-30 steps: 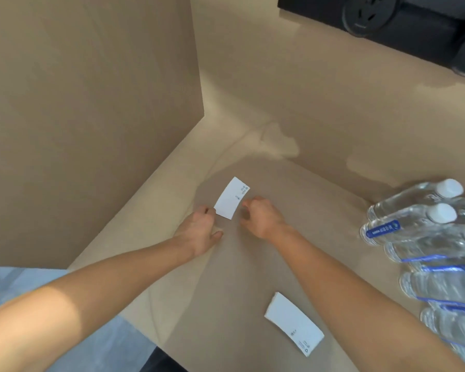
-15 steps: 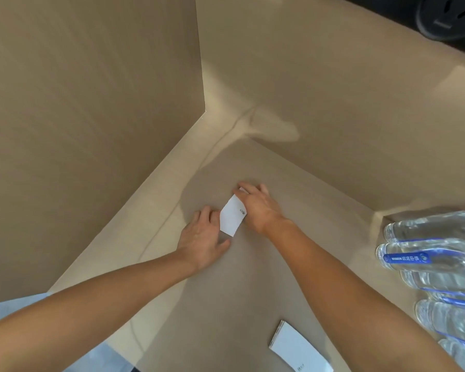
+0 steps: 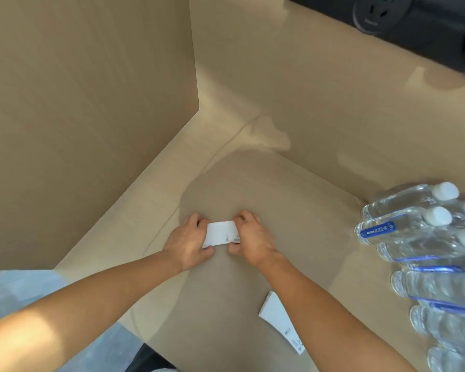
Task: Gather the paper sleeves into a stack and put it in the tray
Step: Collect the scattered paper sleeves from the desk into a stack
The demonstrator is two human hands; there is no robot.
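A white paper sleeve (image 3: 220, 232) is held level between both hands, just above the tan tabletop (image 3: 266, 183). My left hand (image 3: 187, 241) grips its left end and my right hand (image 3: 249, 238) grips its right end. A second white paper sleeve (image 3: 281, 322), or a small stack of them, lies flat on the table nearer to me, partly hidden under my right forearm. No tray is in view.
A tan upright panel (image 3: 91, 116) walls the left side and another stands behind. A shrink-wrapped pack of water bottles (image 3: 424, 251) lies at the right. A black unit with sockets (image 3: 373, 12) sits at the top right. The table's near edge runs lower left.
The sleeve lay tilted on the table between my hands; both hands closed on it and turned it level. The view shifted slightly.
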